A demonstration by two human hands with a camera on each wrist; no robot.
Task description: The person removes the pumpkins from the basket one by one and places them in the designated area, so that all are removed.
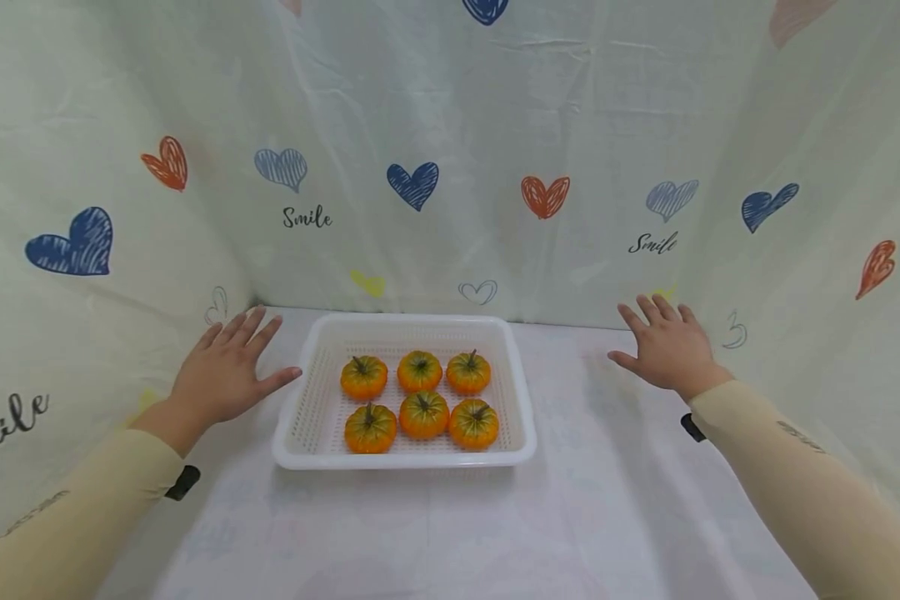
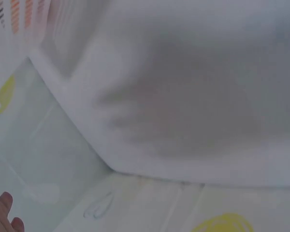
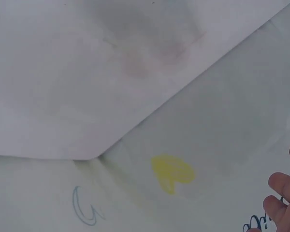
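A white plastic basket with slotted walls sits on the white table. Inside it lie several small orange pumpkins with green stems, set in two rows. To the left of the basket, my left hand is held above the table with fingers spread, its thumb pointing toward the basket's left rim. My right hand hovers well to the right of the basket, fingers straight and parted. Both hands hold nothing. In the left wrist view, fingertips show at the lower left corner; in the right wrist view, fingertips appear at the right edge.
A pale curtain printed with hearts and the word Smile hangs behind and on both sides of the table. Dark wrist devices show under the left sleeve and the right sleeve. Hand shadows fall on the tabletop.
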